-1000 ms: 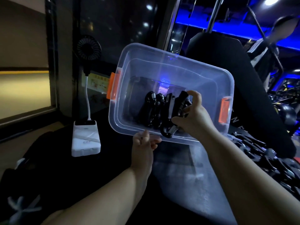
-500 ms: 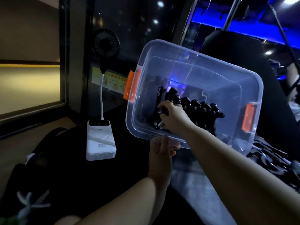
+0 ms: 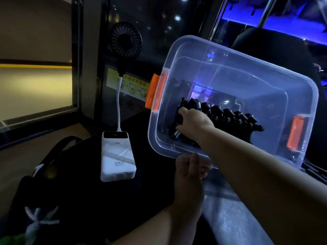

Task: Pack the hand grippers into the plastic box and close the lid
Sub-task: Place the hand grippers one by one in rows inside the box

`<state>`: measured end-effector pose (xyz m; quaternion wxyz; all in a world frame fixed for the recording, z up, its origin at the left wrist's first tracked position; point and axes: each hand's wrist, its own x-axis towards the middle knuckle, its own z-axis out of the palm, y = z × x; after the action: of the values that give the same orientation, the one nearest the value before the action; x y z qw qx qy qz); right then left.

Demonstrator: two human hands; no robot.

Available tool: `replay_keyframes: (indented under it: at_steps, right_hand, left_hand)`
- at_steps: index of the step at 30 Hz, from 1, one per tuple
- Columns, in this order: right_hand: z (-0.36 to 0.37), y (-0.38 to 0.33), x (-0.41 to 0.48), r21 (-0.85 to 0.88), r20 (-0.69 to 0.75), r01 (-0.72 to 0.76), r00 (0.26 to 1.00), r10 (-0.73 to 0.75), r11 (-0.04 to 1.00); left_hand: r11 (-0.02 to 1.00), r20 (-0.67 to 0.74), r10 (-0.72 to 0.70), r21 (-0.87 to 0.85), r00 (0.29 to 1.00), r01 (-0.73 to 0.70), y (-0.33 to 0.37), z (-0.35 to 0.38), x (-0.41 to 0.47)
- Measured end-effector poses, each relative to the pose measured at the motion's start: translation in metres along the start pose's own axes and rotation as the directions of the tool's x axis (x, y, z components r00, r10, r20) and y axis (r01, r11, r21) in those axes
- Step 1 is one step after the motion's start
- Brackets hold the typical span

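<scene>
Seating a hand gripper (image 3: 182,104), right hand (image 3: 193,123) curling round it, at the row's (image 3: 230,116) left end in the tilted plastic box (image 3: 247,55) | left hand (image 3: 189,175) is gripping the near rim | next, likely: releasing, withdrawing.

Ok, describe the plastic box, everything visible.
The plastic box is clear and rectangular, with rounded corners, a wide rim and an orange latch at each short end. It is lidless and tilted, opening toward the camera. The left hand grips its near rim; the right hand reaches inside, gripping one of the black hand grippers rowed across its bottom.
</scene>
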<state>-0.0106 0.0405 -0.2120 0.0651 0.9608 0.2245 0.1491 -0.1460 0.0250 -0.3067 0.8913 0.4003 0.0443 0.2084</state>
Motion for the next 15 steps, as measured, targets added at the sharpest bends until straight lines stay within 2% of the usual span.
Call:
replay_keyframes:
  at_steps: [3, 5, 8, 10, 15]
  right_hand:
    - [0.001, -0.001, -0.002, -0.217, -0.159, 0.047, 0.984, -0.083, 0.975]
    - [0.004, 0.002, 0.001, -0.324, -0.232, 0.112, 0.953, -0.193, 0.940]
    - [0.009, 0.007, 0.007, -0.412, -0.131, 0.286, 0.921, -0.367, 0.865]
    - [0.014, 0.009, 0.008, -0.384, -0.042, 0.341, 0.922, -0.385, 0.858]
    - [0.016, 0.009, 0.005, -0.389, 0.028, 0.362, 0.924, -0.382, 0.847]
  left_hand:
    - [1.000, 0.013, 0.001, -0.009, 1.000, -0.001, 0.000, -0.001, -0.001]
    - [1.000, 0.014, -0.009, -0.017, 1.000, 0.009, -0.001, -0.001, -0.001]
    - [1.000, 0.016, 0.005, -0.028, 1.000, -0.005, -0.001, -0.001, 0.000]
    - [0.999, 0.024, 0.027, -0.035, 0.999, -0.026, 0.000, -0.002, 0.001]
    - [0.997, -0.003, 0.046, -0.058, 0.999, -0.046, 0.000, -0.002, -0.001]
